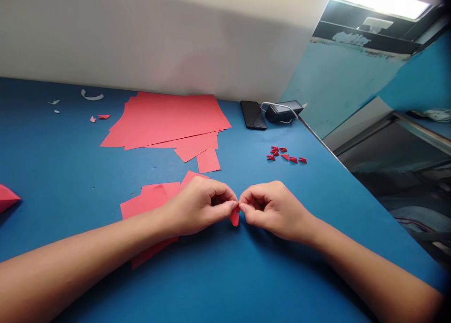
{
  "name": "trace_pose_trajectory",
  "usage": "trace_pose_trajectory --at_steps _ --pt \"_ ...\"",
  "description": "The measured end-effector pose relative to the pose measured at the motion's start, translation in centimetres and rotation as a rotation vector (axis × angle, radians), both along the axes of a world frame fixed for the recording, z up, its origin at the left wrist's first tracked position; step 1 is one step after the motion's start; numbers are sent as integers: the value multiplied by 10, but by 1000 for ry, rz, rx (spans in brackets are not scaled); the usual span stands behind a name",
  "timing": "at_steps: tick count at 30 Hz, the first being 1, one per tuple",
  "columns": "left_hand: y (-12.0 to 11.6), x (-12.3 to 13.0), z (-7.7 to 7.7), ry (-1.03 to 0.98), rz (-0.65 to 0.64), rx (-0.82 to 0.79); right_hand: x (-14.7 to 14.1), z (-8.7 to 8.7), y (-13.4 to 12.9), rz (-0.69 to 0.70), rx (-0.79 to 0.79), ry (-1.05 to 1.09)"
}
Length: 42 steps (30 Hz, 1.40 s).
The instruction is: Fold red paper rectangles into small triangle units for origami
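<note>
A small folded piece of red paper is pinched between my two hands, above the blue table. My left hand grips it from the left with thumb and forefinger. From the other side, my right hand pinches its upper corner, fingertips almost touching those of the left. The other fingers of both hands are curled in. Cut red paper pieces lie beneath and behind my left hand and forearm, partly hidden by them. Several small folded red paper triangles sit beyond my right hand.
Large red sheets are stacked by the wall, with smaller cut pieces in front. A black phone and a dark device with a white cable lie at the back right. Paper scraps are at back left, a red folded shape at far left.
</note>
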<state>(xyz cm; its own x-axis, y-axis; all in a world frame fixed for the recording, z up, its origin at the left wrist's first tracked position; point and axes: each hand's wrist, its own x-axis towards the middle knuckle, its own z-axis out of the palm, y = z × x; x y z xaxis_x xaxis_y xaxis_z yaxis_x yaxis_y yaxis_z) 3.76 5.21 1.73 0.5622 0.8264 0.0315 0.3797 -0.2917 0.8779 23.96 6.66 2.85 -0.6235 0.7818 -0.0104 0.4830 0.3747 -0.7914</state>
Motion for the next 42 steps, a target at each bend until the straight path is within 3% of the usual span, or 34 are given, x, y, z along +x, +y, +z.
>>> trace_pose_trajectory --at_steps 9,23,32,42 --pt "-1 0 1 -20 -16 -14 0 0 -1 52 82 -23" --pt "-2 3 1 -179 51 -197 -1 3 -4 -30 -158 85" --pt "1 1 3 -111 53 -122 -1 3 -2 -63 -110 32" --pt "-1 1 1 -150 34 -203 -2 2 -5 -46 -110 64"
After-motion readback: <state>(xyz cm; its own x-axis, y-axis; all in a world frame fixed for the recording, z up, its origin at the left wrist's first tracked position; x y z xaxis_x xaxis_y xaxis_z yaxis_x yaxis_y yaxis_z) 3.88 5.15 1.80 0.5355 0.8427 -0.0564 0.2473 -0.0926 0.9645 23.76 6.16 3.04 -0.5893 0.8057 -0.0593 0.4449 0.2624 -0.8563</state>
